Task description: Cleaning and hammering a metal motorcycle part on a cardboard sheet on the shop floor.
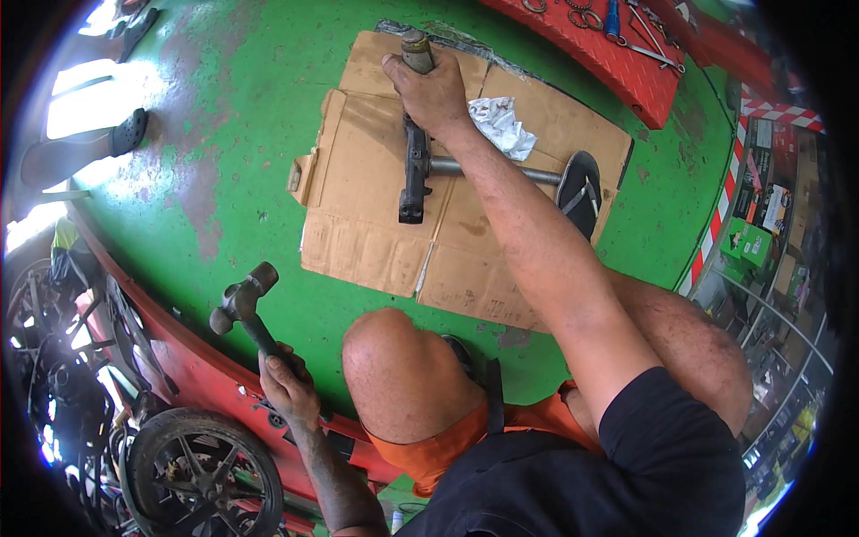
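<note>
My left hand (288, 383) is closed around the handle of a ball-peen hammer (240, 304), raised at the lower left with its head up. My right hand (433, 94) wraps round a short, thick metal bar (416, 52) with a worn, rounded end. Just below that fist, a black metal clamp (414, 174) with a long grey stem (497, 170), like a motorcycle steering stem, lies on flattened cardboard (358, 228). Whether the bar sits in the clamp is hidden by my hand. The stem's far end meets a black flip-flop (580, 192).
Crumpled white paper (503, 127) lies on the cardboard beside my right wrist. A red metal platform (608, 54) at the top right carries spanners and a blue-handled screwdriver (613, 20). At the lower left are a red ramp (170, 327) and a spoked wheel (206, 479). Boxes (747, 242) line the right.
</note>
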`<state>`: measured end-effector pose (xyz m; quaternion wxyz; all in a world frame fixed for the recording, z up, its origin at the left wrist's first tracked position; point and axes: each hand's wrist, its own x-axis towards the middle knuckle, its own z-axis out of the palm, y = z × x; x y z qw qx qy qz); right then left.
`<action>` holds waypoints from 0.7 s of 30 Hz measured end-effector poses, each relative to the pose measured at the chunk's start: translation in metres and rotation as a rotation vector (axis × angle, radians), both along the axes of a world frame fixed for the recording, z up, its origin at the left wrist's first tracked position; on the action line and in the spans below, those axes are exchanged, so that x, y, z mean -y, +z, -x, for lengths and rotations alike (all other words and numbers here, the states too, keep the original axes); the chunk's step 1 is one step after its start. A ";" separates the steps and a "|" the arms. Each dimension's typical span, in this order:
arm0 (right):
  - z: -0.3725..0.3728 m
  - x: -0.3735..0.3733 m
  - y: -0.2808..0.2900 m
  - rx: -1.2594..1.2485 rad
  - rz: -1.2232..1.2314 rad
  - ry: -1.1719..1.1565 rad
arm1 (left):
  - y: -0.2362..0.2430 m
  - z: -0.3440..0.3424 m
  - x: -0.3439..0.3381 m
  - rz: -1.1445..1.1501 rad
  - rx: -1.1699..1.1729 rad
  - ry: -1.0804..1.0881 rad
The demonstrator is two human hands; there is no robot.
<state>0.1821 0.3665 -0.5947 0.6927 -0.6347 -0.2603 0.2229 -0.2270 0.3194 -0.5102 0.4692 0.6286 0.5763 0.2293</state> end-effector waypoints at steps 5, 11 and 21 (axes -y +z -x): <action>0.007 -0.006 -0.001 -0.066 -0.043 0.012 | 0.001 -0.003 -0.003 0.022 -0.007 -0.017; 0.009 -0.008 0.002 -0.083 0.130 -0.071 | -0.007 -0.015 -0.013 0.054 0.064 0.014; 0.062 -0.004 -0.002 0.123 0.065 0.100 | 0.053 -0.114 -0.061 0.072 0.162 -0.158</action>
